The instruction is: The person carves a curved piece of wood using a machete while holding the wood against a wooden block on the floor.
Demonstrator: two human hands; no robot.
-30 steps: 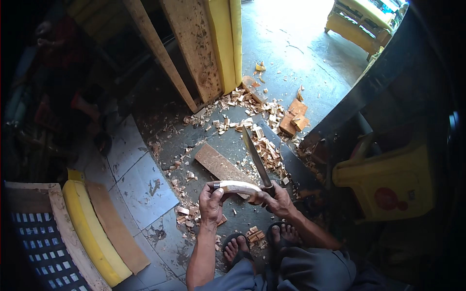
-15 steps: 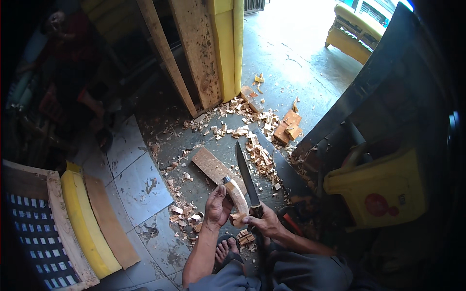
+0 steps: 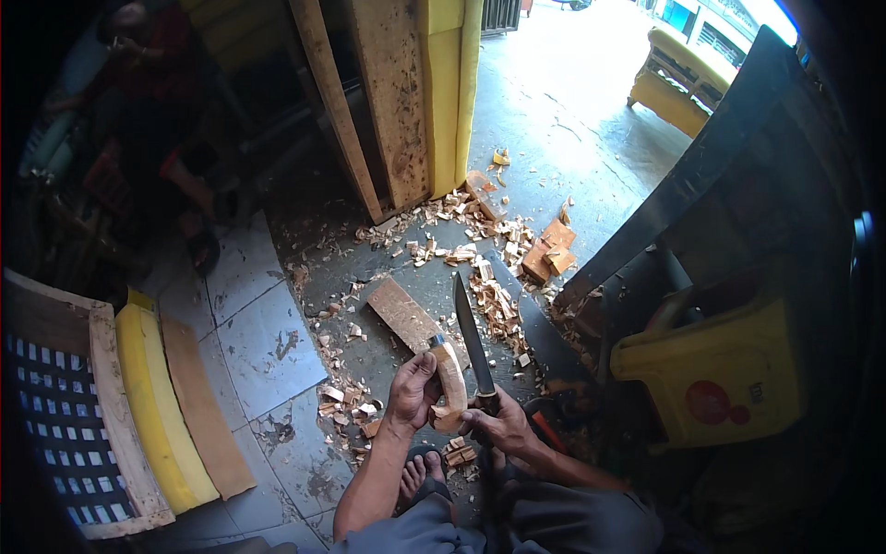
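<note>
The dark floor takes up the middle, bordered at its left edge by pale tiles and lit brightly beyond its upper edge. Its upper left corner is occupied by a tall wooden frame faced with yellow padding, and its right edge is flanked by a dark slanted panel. In the shade beyond the tiles' upper left corner, a seated person can be made out dimly. At the tiles' lower left edge, a wooden frame strung with dark webbing is seen beside a curved yellow pad. By the floor's right edge stands a yellow container. Outside, a yellow sofa is seen in part. A flat board is laid on the middle of the floor. Above the floor's lower edge, a long knife is held point up, its handle closed in by the right hand. By the left hand, a curved wooden piece is gripped just left of the blade; its lower end is met by the right thumb, though how firmly cannot be told. Orange-brown blocks are left near the floor's upper right corner, and pale chips are scattered all around.
</note>
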